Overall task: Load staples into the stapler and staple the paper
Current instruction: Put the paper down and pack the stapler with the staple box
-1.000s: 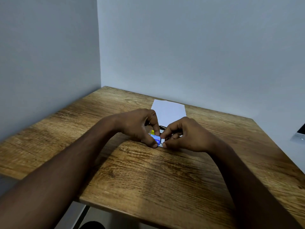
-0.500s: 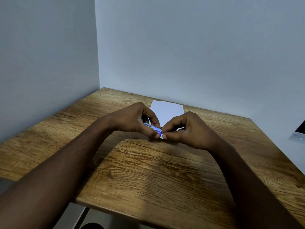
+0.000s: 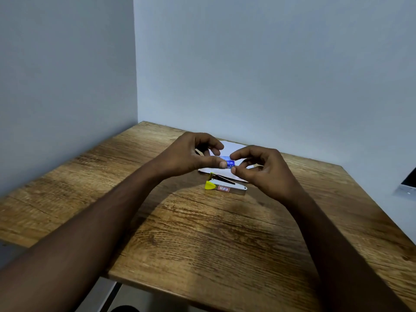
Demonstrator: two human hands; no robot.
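we pinch a small blue staple box (image 3: 227, 161) between both grips, left hand (image 3: 191, 154) and right hand (image 3: 261, 170); below them the stapler (image 3: 227, 188) lies open on the desk (image 3: 202, 244), white paper (image 3: 231, 149) behind.

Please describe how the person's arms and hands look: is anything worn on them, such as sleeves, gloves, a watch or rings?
Both forearms are bare as far as the picture shows: no sleeve reaches into view. The left hand and the right hand wear no gloves. No watch, bracelet or band shows at either wrist, and no ring is visible on the fingers that can be seen. The fingernails look short and unpainted.
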